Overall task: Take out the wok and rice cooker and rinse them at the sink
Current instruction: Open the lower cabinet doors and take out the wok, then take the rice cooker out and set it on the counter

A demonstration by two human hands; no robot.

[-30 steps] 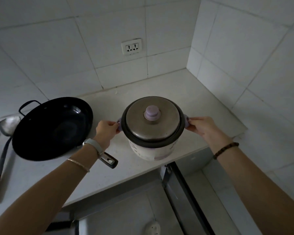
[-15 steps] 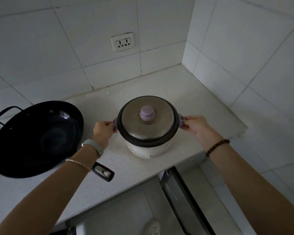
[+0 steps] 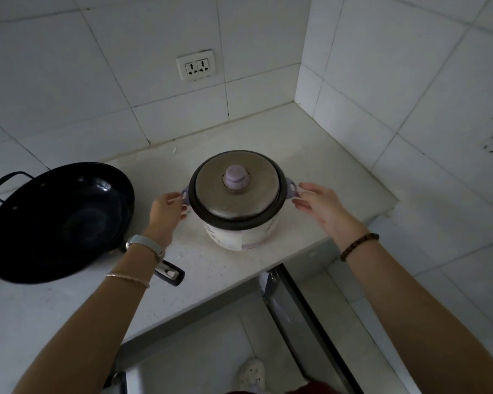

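Note:
A white rice cooker [image 3: 241,237] with a steel lid and a lilac knob stands on the white countertop [image 3: 211,274] near the corner. My left hand [image 3: 165,211] is at its left lilac side handle, fingers loosely touching it. My right hand [image 3: 322,207] is just off the right handle, fingers spread and holding nothing. A black wok [image 3: 54,220] lies on the counter to the left, its long handle passing under my left wrist.
Tiled walls close in behind and on the right. A double wall socket [image 3: 196,65] sits above the counter. An open cabinet door [image 3: 302,317] juts out below the counter edge. A white shoe [image 3: 252,373] shows on the floor.
Both hands gripped the cooker's side handles before. Now the right hand has let go and opened, and the left grip has loosened. The cooker rests on the counter.

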